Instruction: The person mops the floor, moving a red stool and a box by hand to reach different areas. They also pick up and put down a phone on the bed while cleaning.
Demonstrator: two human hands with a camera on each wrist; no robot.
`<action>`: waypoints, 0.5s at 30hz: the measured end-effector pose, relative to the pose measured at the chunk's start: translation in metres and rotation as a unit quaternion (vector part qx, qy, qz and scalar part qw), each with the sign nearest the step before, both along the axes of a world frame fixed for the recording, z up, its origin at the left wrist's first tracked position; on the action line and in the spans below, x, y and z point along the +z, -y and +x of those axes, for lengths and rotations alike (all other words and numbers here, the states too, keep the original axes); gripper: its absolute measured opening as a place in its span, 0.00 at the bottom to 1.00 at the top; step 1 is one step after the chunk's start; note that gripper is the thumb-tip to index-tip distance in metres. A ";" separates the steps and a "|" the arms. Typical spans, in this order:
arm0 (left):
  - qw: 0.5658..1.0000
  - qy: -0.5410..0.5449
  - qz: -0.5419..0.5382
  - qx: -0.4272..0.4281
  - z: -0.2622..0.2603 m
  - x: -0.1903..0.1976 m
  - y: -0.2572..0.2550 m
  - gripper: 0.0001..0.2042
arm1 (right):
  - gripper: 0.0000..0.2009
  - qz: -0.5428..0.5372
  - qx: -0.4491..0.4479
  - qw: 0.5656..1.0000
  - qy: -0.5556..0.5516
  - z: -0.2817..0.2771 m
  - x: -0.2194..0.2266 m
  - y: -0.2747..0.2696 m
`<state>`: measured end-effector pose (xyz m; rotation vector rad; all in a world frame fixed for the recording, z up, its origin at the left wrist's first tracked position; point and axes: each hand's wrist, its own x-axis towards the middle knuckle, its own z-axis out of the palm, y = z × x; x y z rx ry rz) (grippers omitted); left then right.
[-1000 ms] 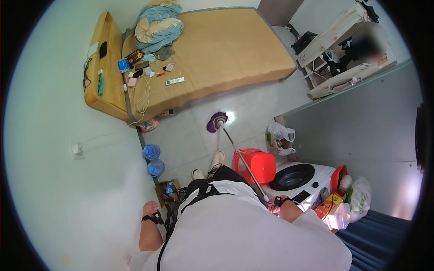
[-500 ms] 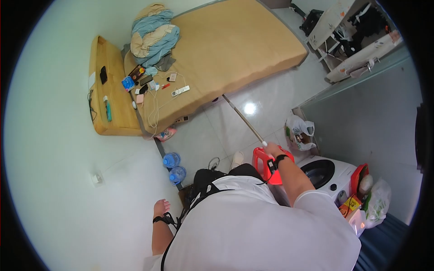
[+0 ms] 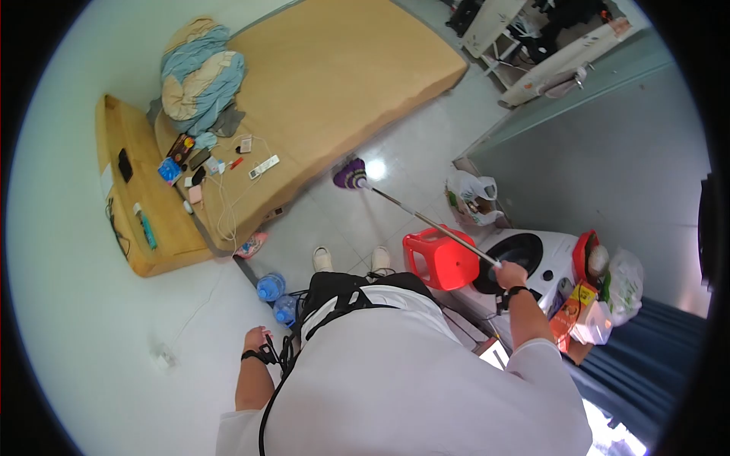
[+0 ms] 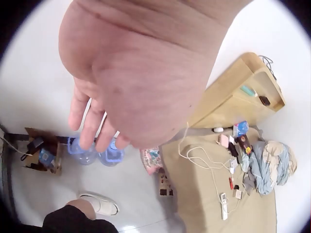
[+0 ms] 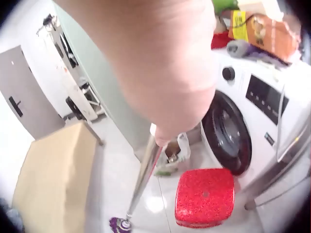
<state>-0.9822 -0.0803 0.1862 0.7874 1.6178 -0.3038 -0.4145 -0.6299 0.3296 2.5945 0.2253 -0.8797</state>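
My right hand (image 3: 512,276) grips the white top end of a mop's metal handle (image 3: 426,220), out to my right beside the washing machine. The handle slants away over a red plastic stool (image 3: 454,262). Its purple mop head (image 3: 350,174) lies on the tiled floor at the bed's lower edge; the right wrist view shows the mop head (image 5: 120,224) too. My left hand (image 3: 257,338) hangs at my side near the wall, and in the left wrist view its fingers (image 4: 92,128) are loosely extended with nothing held.
A bed (image 3: 334,83) with a crumpled quilt (image 3: 201,80) and small items stands ahead. Blue water bottles (image 3: 271,287) line the left wall. On the right are a plastic bag (image 3: 473,199) and a washing machine (image 3: 559,251) with packages on top. My shoes (image 3: 322,259) are on the floor.
My right hand first reached forward, sending the mop head under the bed's edge, then drew back to the right. The mop head shows again beside the bed. My left hand still hangs.
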 end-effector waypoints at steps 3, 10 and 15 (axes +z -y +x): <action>0.996 0.023 0.024 -0.080 0.028 -0.014 -0.066 0.17 | 0.18 -0.060 0.000 0.996 0.063 -0.005 0.058 0.016; 0.977 0.099 0.080 -0.172 0.134 -0.020 -0.158 0.17 | 0.20 -0.080 0.011 0.988 0.132 -0.044 0.161 0.023; 0.965 0.126 0.072 -0.218 0.171 -0.023 -0.165 0.17 | 0.23 -0.083 -0.027 0.986 0.144 -0.092 0.185 0.042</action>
